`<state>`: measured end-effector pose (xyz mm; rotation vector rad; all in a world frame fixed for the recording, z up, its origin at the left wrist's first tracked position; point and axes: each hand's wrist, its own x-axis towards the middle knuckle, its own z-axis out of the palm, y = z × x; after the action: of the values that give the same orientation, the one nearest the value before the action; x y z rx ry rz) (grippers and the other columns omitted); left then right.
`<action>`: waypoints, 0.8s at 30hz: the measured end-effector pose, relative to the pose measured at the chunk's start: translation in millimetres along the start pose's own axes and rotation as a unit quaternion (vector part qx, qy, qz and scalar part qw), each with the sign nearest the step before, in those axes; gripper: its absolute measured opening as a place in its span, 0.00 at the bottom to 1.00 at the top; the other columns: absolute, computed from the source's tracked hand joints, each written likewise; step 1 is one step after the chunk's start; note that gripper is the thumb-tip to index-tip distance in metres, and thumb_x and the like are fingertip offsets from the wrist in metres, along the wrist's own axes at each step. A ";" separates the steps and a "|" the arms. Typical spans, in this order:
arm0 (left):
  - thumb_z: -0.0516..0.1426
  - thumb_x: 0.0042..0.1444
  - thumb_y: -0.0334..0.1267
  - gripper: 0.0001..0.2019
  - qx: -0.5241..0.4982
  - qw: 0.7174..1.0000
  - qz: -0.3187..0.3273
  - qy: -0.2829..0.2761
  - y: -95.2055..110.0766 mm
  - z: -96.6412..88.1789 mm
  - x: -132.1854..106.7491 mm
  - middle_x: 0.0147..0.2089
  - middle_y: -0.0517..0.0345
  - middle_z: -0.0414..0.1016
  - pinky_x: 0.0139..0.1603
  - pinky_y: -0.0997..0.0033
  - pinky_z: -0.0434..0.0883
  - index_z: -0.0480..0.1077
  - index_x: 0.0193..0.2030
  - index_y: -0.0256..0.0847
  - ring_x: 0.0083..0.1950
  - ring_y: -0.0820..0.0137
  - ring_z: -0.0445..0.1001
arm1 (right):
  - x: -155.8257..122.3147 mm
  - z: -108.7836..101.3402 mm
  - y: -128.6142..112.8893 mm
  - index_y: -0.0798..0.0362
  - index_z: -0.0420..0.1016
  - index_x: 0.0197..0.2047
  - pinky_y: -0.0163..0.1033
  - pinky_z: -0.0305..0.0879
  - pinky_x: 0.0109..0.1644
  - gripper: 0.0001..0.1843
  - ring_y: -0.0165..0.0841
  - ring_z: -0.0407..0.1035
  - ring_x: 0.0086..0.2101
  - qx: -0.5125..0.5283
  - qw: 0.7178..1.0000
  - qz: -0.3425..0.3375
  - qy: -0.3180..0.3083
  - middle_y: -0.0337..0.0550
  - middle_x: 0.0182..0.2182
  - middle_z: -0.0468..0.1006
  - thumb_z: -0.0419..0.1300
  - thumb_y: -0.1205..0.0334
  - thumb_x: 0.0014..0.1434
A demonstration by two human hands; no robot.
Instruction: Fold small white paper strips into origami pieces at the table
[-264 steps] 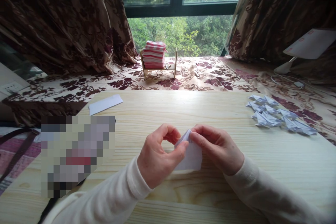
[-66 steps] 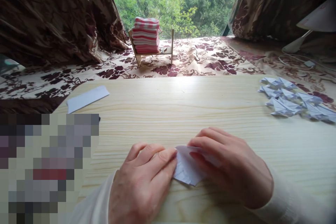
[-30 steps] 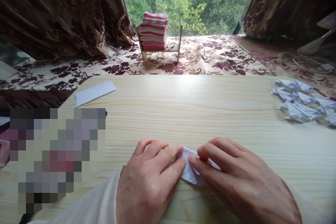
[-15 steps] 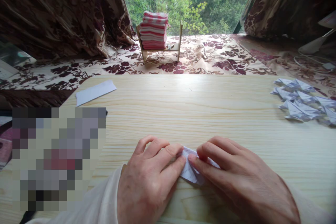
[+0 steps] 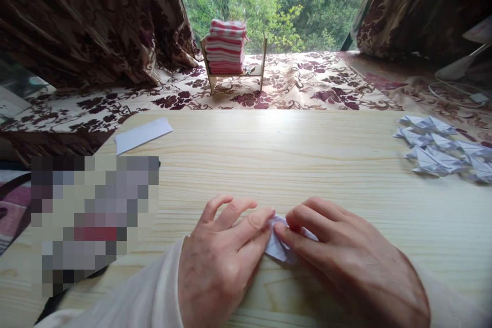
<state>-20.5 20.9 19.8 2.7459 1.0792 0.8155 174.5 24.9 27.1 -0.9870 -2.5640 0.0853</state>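
Note:
A small piece of folded white paper lies on the wooden table between my two hands, near the front. My left hand presses its thumb and index finger onto the paper's left side, while its other fingers curve above the tabletop. On the right side, my right hand pinches the paper between thumb and bent index finger. Both hands partly cover the sheet, so its full shape is hidden. Several folded white paper pieces with pointed corners are grouped at the table's right edge.
A flat white paper strip lies at the table's back left. Below it is a blurred-out object. Behind the table, a small wooden rack on patterned cloth holds folded pink-and-white striped fabric. A white cable lies far right.
My left thumb and index finger have drawn closer together and slid slightly right over the paper. The left middle finger has straightened a little. My right hand keeps its pinch; the view has shifted slightly.

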 end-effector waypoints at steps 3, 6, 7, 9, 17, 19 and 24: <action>0.51 0.61 0.28 0.11 0.013 1.000 0.009 -0.006 -0.6 -0.1 -0.8 0.49 0.57 0.77 0.53 0.58 0.60 0.74 0.44 0.35 0.50 0.62 0.71 | -2.9 4.5 -2.6 0.56 0.73 0.35 0.38 0.59 0.30 0.15 0.34 0.61 0.29 -0.008 1.000 0.001 0.006 0.44 0.28 0.71 0.47 0.68 0.65; 0.50 0.62 0.29 0.11 0.025 1.000 0.017 -0.002 -1.4 0.1 -1.7 0.48 0.58 0.78 0.54 0.57 0.59 0.74 0.42 0.36 0.48 0.62 0.72 | -9.3 8.7 -6.1 0.57 0.73 0.40 0.39 0.60 0.31 0.15 0.35 0.61 0.31 -0.030 0.999 0.011 0.015 0.45 0.30 0.71 0.45 0.68 0.65; 0.50 0.62 0.29 0.11 0.029 0.999 0.021 -0.002 -1.7 0.5 -2.2 0.48 0.58 0.78 0.54 0.57 0.59 0.74 0.43 0.36 0.48 0.63 0.72 | -11.7 9.0 -7.3 0.57 0.73 0.42 0.39 0.61 0.32 0.15 0.36 0.62 0.31 -0.039 0.999 0.011 0.016 0.45 0.30 0.71 0.45 0.68 0.65; 0.50 0.62 0.30 0.11 0.034 0.999 0.029 -0.001 -2.4 1.6 -3.6 0.48 0.59 0.78 0.55 0.56 0.58 0.74 0.43 0.37 0.48 0.63 0.72 | -16.0 7.6 -9.5 0.58 0.72 0.44 0.40 0.62 0.33 0.15 0.36 0.63 0.33 -0.056 0.998 0.001 0.001 0.46 0.32 0.71 0.44 0.68 0.65; 0.52 0.60 0.29 0.09 0.042 0.998 0.047 -0.002 -3.8 2.6 -5.2 0.48 0.59 0.78 0.56 0.55 0.56 0.73 0.40 0.39 0.47 0.64 0.73 | -21.4 1.1 -8.9 0.56 0.74 0.41 0.41 0.63 0.38 0.13 0.37 0.65 0.37 -0.095 0.995 -0.029 0.016 0.46 0.34 0.74 0.48 0.69 0.65; 0.52 0.61 0.29 0.09 0.042 0.998 0.049 -0.002 -4.2 2.3 -5.9 0.48 0.59 0.78 0.56 0.55 0.56 0.73 0.41 0.39 0.46 0.64 0.73 | -21.5 1.2 -7.5 0.57 0.74 0.40 0.42 0.63 0.39 0.12 0.37 0.65 0.38 -0.107 0.993 -0.043 0.022 0.46 0.34 0.74 0.49 0.69 0.64; 0.52 0.62 0.31 0.09 0.059 0.997 0.052 -0.004 -3.7 4.0 -8.9 0.49 0.58 0.77 0.57 0.54 0.55 0.72 0.43 0.39 0.45 0.66 0.73 | -21.7 1.8 -7.2 0.58 0.74 0.43 0.43 0.63 0.38 0.12 0.39 0.64 0.39 -0.116 0.992 -0.049 0.016 0.48 0.36 0.75 0.50 0.70 0.63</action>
<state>-26.2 18.3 11.4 2.9235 1.0224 0.7765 184.0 5.4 19.6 -0.9317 -2.6295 -0.2598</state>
